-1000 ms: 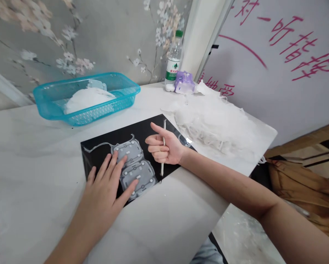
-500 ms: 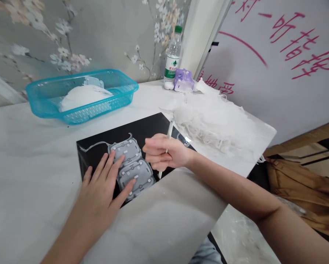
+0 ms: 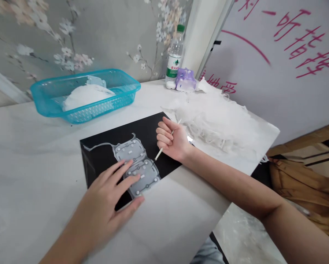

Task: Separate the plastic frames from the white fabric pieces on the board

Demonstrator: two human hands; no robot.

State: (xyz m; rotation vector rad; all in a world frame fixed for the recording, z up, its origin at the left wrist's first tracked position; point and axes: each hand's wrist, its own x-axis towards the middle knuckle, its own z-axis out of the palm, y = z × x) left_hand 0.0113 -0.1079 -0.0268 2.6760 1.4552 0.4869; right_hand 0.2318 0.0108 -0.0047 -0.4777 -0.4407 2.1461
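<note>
The grey moulded sheet (image 3: pixel 142 170) lay at the centre of the frame on a black board (image 3: pixel 148 128), its lower side reaching the board's near edge. The left hand (image 3: pixel 109 196), at lower centre-left, was spread and gripped nothing; its fingers lay over the sheet's left part, and the thumb extended past the board's near edge. The right hand (image 3: pixel 171 141), just right of centre, had its fingers curled tight around a thin pale stick (image 3: pixel 159 152), whose dark tip pointed down-left at the sheet's right border; whether it touched could not be told.

A strip of white tabletop (image 3: pixel 38 176) ran between the board's far edge and the blue basket (image 3: pixel 127 97) at upper left, and a wide stretch spread along the left of the frame. Room was tighter to the right: a white heap (image 3: pixel 216 113) crowded close to the board's right corner, near the right wrist. The right forearm crossed the table edge, which slanted from the right of the frame towards bottom centre. The bottle (image 3: pixel 174 62) and purple packet (image 3: pixel 185 79) stood side by side at upper centre, well apart from both hands.
</note>
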